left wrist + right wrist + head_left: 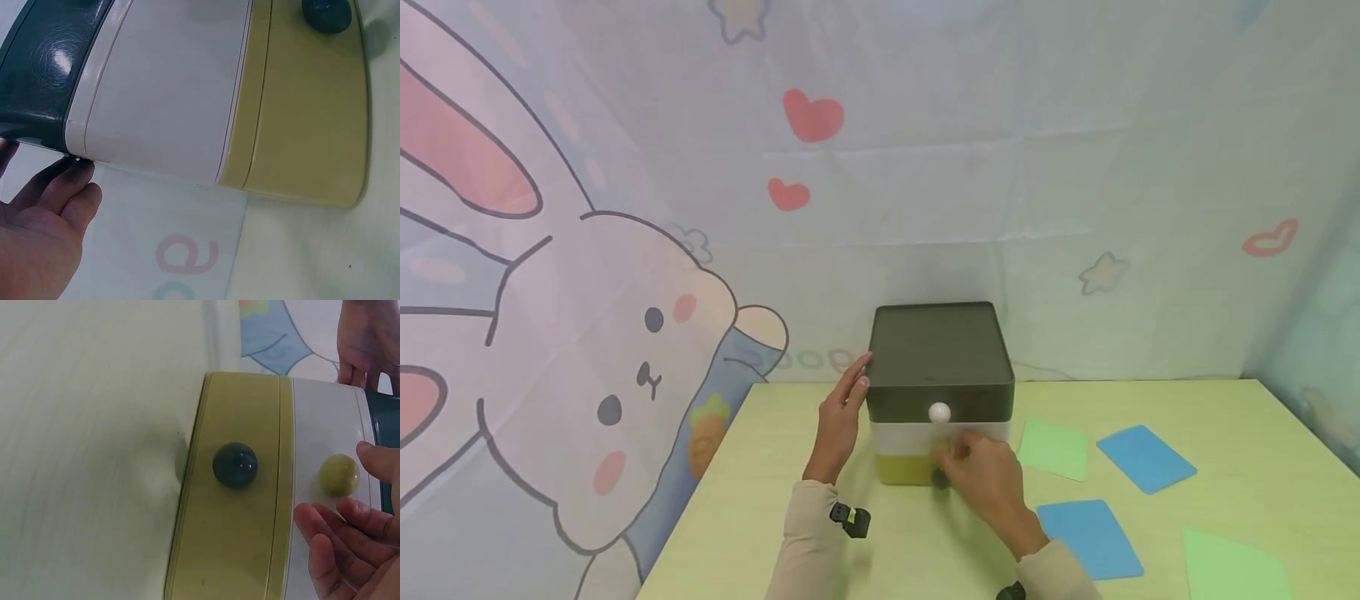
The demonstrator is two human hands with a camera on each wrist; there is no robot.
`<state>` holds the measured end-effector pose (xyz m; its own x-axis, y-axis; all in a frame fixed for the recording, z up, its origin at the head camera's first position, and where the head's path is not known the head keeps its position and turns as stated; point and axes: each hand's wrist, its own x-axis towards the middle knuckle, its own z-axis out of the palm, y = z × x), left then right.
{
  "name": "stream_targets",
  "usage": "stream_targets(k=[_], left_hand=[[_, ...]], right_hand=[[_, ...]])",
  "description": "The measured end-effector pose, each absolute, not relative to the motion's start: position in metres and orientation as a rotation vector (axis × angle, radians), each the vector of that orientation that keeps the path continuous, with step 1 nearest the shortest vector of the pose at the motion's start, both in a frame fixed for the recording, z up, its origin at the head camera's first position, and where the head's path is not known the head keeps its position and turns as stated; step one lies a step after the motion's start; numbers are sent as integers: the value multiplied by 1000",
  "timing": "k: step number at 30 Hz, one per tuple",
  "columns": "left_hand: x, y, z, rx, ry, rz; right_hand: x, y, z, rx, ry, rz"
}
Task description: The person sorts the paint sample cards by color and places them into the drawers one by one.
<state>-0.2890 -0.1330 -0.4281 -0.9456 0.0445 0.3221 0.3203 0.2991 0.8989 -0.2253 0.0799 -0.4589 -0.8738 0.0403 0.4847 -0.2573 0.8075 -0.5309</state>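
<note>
1. In the head view, a three-drawer box is standing just below and right of the centre of the frame, on a pale yellow-green worktop. The left hand is touching the box's left side, its fingers extending and holding nothing.
2. Same view: the right hand is blurring before the drawer fronts, below a white knob. Blue sheets and green sheets are lying at lower right.
3. In the left wrist view, the box is filling the upper frame sideways, a dark green knob showing at upper right. The left fingertips are resting along its edge at lower left.
4. In the right wrist view, the right thumb and fingers are spreading apart around a yellow knob at right; whether they are touching it, I cannot tell.
</note>
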Motion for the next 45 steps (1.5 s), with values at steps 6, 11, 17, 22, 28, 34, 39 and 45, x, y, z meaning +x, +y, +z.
stream_targets(k=[6, 11, 17, 22, 28, 34, 39, 45], left_hand=[[-290, -133, -431, -372, -2300, -1688], [-291, -132, -432, -378, -2305, -1676], [-290, -129, -431, -371, -2312, -1674], [-291, -126, -429, -381, -2306, -1677], [-291, -126, -428, -393, -2322, -1649], [-292, -131, -428, -400, -2324, -1651], [-292, -133, -428, -383, -2348, -1646], [-292, -135, -429, -379, -2353, -1652]], right_hand=[[-229, 73, -469, 155, -2440, 898], [-229, 71, -474, 194, -2351, 870], [-229, 71, -478, 208, -2289, 849], [-230, 71, -481, 218, -2233, 813], [-221, 71, -486, 252, -2177, 743], [-198, 69, -487, 305, -2127, 702], [-176, 67, -489, 314, -2115, 648], [-161, 64, -490, 319, -2092, 620]])
